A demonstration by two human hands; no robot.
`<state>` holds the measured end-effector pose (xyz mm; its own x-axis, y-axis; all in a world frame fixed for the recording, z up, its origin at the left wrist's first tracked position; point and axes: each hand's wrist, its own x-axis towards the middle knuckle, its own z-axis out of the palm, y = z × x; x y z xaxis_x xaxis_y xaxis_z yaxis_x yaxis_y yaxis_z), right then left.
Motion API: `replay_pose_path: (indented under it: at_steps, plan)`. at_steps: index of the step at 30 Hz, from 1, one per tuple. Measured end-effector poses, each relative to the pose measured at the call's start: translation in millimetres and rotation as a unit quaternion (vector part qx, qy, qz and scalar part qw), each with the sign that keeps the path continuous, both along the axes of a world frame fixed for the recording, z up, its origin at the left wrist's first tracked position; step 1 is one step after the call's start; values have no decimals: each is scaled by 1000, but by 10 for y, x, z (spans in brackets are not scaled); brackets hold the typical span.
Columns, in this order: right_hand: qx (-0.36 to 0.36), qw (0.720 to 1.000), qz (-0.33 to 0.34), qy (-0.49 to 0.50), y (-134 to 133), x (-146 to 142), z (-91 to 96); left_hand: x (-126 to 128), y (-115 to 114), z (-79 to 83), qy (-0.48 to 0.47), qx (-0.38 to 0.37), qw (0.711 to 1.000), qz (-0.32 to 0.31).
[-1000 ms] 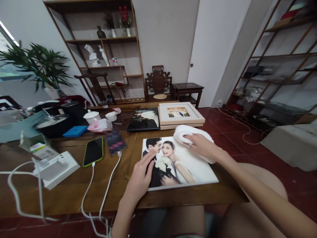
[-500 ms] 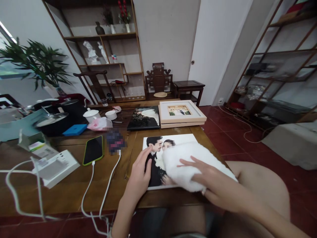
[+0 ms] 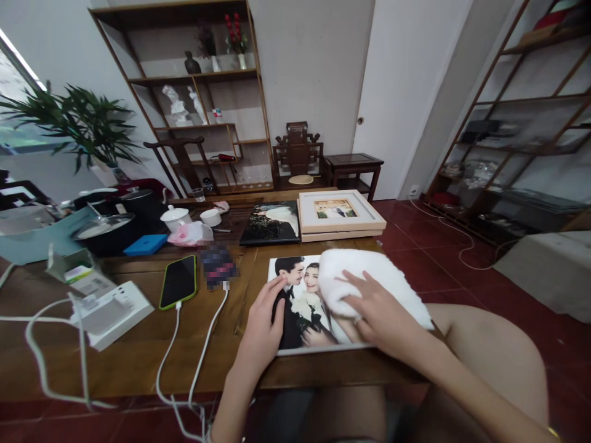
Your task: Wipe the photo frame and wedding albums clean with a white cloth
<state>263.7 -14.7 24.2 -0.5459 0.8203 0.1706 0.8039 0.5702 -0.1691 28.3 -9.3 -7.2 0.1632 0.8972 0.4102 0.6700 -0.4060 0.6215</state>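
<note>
A wedding photo panel (image 3: 307, 311) lies flat near the table's front edge, with a couple and a white bouquet printed on it. My left hand (image 3: 264, 319) rests on its left side, fingers stretched out and holding nothing. On the right, a fluffy white cloth (image 3: 385, 271) covers part of the panel and reaches past its right side. My right hand (image 3: 381, 311) grips and presses this cloth against the panel, two fingers extended on top. How the thumb sits is hard to make out.
Behind the panel are a dark photo panel (image 3: 271, 223) and a pale framed picture (image 3: 341, 212). To the left lie a phone (image 3: 179, 282), white cables, a white power strip (image 3: 120, 314), a blue box (image 3: 146, 244) and a lidded pan (image 3: 104, 227). A beige seat (image 3: 489, 351) stands at right.
My right hand and the white cloth have slid up and away from me over the panel, uncovering the bouquet and lower right part. My left hand stays on the panel.
</note>
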Motion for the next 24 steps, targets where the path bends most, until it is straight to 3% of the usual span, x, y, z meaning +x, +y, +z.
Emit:
replay_pose_path:
  at_steps: [4,6,8,11,13,16,18,22,24]
  plan:
    - [-47,991,123,9,-360,-76,25,0,-3,-35,5,-5,999,38]
    - [-67,986,154,7,-467,-2,56,1,2,-55,-4,-9,999,47]
    - [-76,986,149,12,-500,133,72,-1,12,-66,-28,-22,998,55]
    - [-85,993,78,20,-439,371,42,-20,29,-42,-115,-83,988,63]
    - [-84,996,28,26,-368,493,-3,-44,31,9,-226,-149,961,53]
    - [-76,997,3,35,-283,563,-70,-98,14,114,-409,-245,878,36]
    - [-65,997,7,38,-255,551,-102,-139,-4,179,-471,-288,832,44]
    - [-27,999,19,29,-244,504,-131,-219,-15,270,-508,-320,795,87]
    - [-2,999,24,21,-239,492,-121,-251,-11,300,-510,-345,784,75]
